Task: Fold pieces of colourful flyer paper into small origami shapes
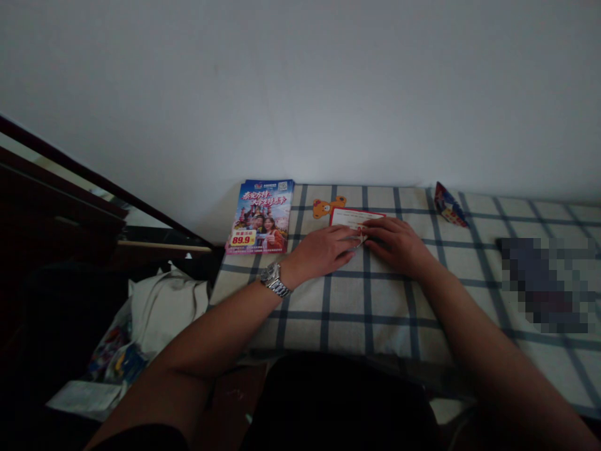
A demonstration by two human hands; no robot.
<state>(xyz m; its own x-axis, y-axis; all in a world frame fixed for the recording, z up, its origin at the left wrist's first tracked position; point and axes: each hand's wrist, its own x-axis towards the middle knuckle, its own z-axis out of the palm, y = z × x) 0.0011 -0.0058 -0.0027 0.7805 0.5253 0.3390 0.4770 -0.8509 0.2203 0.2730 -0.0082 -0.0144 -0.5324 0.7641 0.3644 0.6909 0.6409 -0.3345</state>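
My left hand (323,249) and my right hand (397,241) lie side by side on a checked tablecloth (366,307), fingertips meeting on the near edge of a white sheet with a red border (350,217). Both hands have fingers stretched flat, pressing on the paper. A metal watch (275,280) sits on my left wrist. An orange bear-shaped cutout (327,206) lies just beyond the sheet.
A colourful flyer printed with 89.9 (260,216) lies at the table's far left corner. A small folded colourful paper shape (449,205) stands at the back right by the white wall. Bags and cloth (159,304) sit on the floor at left.
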